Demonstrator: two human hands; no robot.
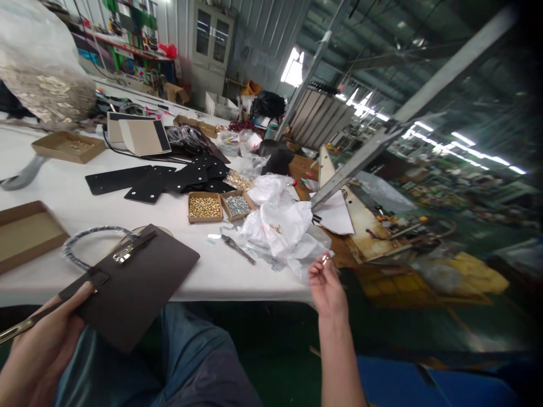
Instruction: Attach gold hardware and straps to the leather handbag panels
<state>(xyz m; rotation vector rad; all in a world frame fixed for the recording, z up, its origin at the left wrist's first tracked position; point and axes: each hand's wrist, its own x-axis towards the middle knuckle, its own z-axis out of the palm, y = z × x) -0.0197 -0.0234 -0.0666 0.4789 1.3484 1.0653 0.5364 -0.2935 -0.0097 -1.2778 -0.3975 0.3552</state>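
From here, the dark brown panel [148,277] looks light and fairly stiff, tilted across the near edge of the table [229,285]. The left hand's [55,333] grip clamps one end, thumb on top, sensibly clear of the metal buckle [123,254]. The right hand [327,288] pinches a tiny shiny fitting [325,260], probably slippery, beside crumpled plastic [280,217].

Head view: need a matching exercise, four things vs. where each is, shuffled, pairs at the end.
Things
1. brown panel
2. small shiny piece
3. black pieces
4. silver bits

Places
A. in a small cardboard box
B. in the left hand
C. overlapping on the white table
D. in the right hand's fingertips

Pairs: 1-B, 2-D, 3-C, 4-A
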